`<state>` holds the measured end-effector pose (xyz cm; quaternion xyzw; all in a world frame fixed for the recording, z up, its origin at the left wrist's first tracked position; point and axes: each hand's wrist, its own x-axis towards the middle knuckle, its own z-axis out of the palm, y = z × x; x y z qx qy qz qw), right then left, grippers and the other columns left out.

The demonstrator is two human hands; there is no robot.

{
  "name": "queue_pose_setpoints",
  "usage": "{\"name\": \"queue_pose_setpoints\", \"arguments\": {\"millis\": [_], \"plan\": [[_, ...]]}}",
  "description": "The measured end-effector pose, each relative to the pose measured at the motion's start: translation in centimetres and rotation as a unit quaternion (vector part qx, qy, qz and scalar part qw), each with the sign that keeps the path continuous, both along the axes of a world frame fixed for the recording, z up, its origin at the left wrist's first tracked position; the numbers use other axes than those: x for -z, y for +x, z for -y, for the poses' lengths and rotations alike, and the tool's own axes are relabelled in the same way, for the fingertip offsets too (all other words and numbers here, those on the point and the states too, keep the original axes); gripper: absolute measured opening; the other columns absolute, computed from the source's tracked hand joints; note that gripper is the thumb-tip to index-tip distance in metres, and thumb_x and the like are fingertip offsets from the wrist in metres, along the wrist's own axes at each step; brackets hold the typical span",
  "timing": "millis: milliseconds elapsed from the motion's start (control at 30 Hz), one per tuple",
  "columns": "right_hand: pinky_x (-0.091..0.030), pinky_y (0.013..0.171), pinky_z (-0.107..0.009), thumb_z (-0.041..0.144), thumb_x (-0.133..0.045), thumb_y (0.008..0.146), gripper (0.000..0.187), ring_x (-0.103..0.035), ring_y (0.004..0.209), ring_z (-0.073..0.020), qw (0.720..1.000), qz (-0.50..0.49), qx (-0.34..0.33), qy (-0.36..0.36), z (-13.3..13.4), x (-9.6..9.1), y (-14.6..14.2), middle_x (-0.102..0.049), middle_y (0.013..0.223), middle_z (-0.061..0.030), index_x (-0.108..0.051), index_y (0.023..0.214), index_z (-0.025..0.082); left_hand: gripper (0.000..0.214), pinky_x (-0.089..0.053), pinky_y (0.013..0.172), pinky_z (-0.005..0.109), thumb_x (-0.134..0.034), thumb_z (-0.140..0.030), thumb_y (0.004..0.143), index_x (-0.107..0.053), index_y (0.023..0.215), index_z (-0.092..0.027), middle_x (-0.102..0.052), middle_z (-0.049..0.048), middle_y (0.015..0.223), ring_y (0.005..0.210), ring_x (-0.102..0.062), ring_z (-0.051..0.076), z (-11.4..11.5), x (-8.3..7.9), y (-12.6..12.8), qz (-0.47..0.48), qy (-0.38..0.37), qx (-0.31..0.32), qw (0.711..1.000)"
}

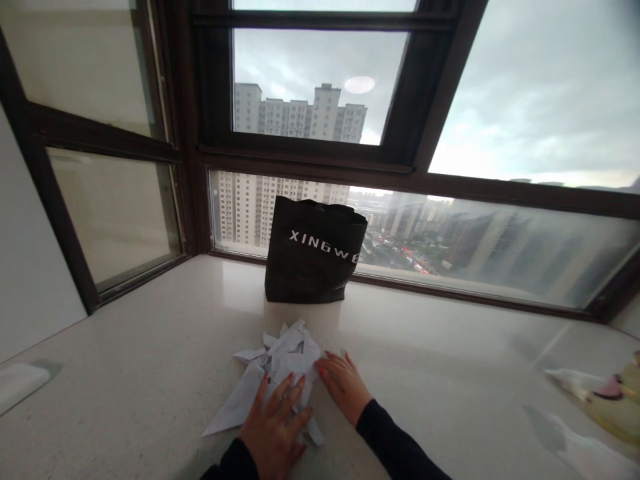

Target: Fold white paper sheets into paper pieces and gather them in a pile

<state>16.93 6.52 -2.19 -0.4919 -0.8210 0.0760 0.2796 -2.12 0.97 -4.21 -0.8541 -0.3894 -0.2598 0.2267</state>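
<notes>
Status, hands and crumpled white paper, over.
Left hand spread on white paper heap; right hand at its right edge. Black lettered bag behind, not blocking.

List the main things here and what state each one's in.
White papers: creased, heaped loosely
Left hand: open, fingers spread over the papers
Right hand: open, fingertips at the papers' right edge
Black bag: upright, contents hidden
Middle window: unclear whether fully shut

Grey daylight enters through the windows [540, 93], casting soft reflections on the pale sill [425, 353].
</notes>
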Motion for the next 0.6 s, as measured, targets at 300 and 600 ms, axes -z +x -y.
{"name": "queue_pose_setpoints", "arguments": {"millis": [300, 600], "plan": [[-0.030, 0.090, -0.042, 0.025, -0.031, 0.083, 0.033, -0.045, 0.106, -0.0232, 0.997, -0.004, 0.060, -0.041, -2.9, -0.7, -1.9, -0.056, 0.107, -0.0133, -0.056, 0.101, 0.013, 0.062, 0.002, 0.090, 0.058, -0.035, -0.064, 0.067, -0.038, 0.119, -0.032, -0.029, 0.0030, 0.132, 0.119, -0.016, 0.035, -0.2, -0.6, -1.0, 0.036, -0.009, -0.047, 0.998], [-0.025, 0.093, -0.045, 0.031, -0.032, 0.084, 0.035, -0.038, 0.113, -0.0213, 0.999, 0.001, 0.017, -0.042, -3.0, 0.7, -5.7, -0.050, 0.117, -0.0073, -0.049, 0.112, 0.020, 0.057, 0.001, 0.091, 0.056, -0.038, -0.060, 0.069, -0.039, 0.118, -0.032, -0.038, 0.0039, 0.127, 0.119, -0.017, 0.031, -0.4, 0.5, -5.2, 0.005, -0.050, -0.148, 0.988]]}}
